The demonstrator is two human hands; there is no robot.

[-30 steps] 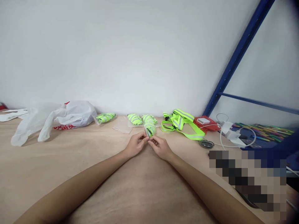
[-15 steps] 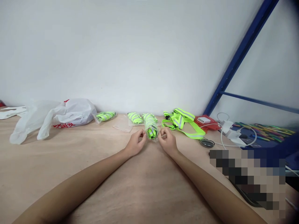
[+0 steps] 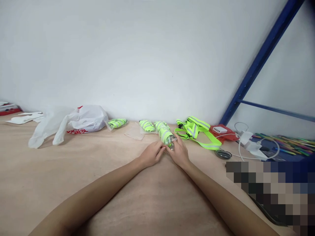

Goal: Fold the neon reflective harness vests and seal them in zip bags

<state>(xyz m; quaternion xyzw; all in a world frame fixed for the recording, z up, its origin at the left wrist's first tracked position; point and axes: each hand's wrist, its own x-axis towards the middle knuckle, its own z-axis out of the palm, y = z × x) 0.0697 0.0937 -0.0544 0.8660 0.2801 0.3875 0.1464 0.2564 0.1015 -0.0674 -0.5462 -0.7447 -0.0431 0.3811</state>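
Between my hands is a clear plastic bag (image 3: 165, 135) holding a folded neon-yellow reflective strap with silver stripes. My left hand (image 3: 153, 154) is closed, thumb and fingertips pinching the bag's near left edge. My right hand (image 3: 179, 151) curls around the near right side of the bag, its fingers over the plastic and partly hiding it. Just behind it lies another bagged strap (image 3: 159, 125), partly overlapped from this angle. To the left are a bagged strap (image 3: 147, 126), a flat clear plastic bag (image 3: 134, 131) and a further bagged strap (image 3: 117, 123). A loose reflective harness (image 3: 197, 129) lies to the right.
White plastic bags (image 3: 90, 119) lie at the left back against the wall. On the right are a dark computer mouse (image 3: 223, 154), a white charger (image 3: 220, 129) on red plastic, cables, several pens (image 3: 283, 141) and a blue metal frame (image 3: 256, 68). A blurred patch hides the lower right.
My hands have come closer together at the bag's near end. My right hand has moved from its side edge to over the plastic. The whole view has shifted slightly.
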